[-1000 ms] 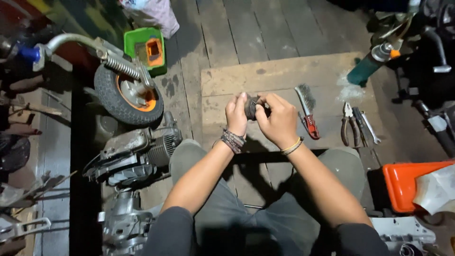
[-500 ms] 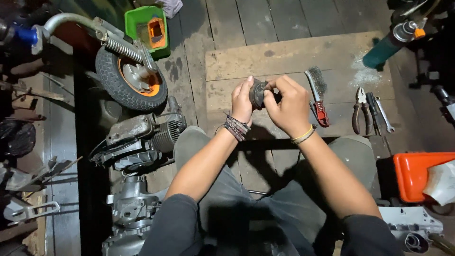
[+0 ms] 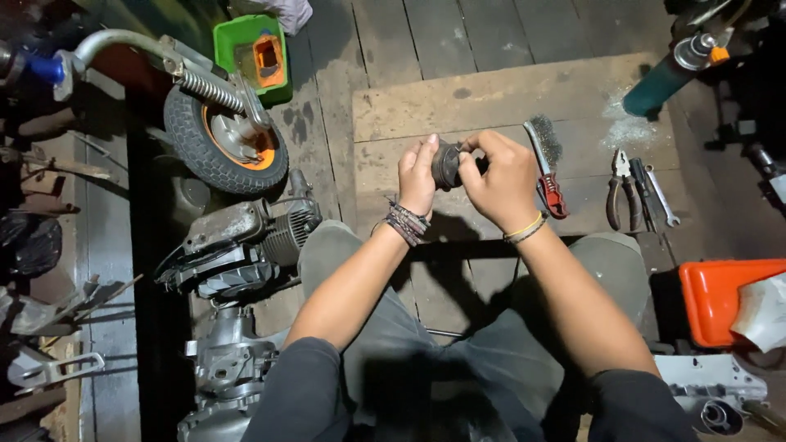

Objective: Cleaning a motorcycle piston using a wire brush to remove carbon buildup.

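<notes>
Centre of the frame, just above the middle: both hands are up together over the pale wooden board [image 3: 491, 98], and between them sits a small dark round part [image 3: 447, 164], greasy-looking, its exact make too dim to tell. The left hand [image 3: 417, 176] cups it from the left side, fingers upright against its edge, a stack of braided bands around that wrist. The right hand [image 3: 501, 176] closes on it from the right, fingertips pinched at the part's rim, a yellow band on the wrist. So both hands are grasping the same piece, held clear of the board. Just right of the right hand lies a wire brush [image 3: 547, 164] with a red handle, and further right a pair of pliers [image 3: 616, 192] beside a wrench [image 3: 660, 196], all flat on the wood. Upper right, a teal canister [image 3: 659, 88] lies tilted. Over at the right edge, an orange tub [image 3: 720, 299]. Upper left of the frame, a small wheel [image 3: 221, 151] with an orange hub and a coil spring above it, and a green tray [image 3: 246, 57] behind it. Below the wheel, left of the knees, a grimy engine block [image 3: 237, 250] rests on the dark floor.
</notes>
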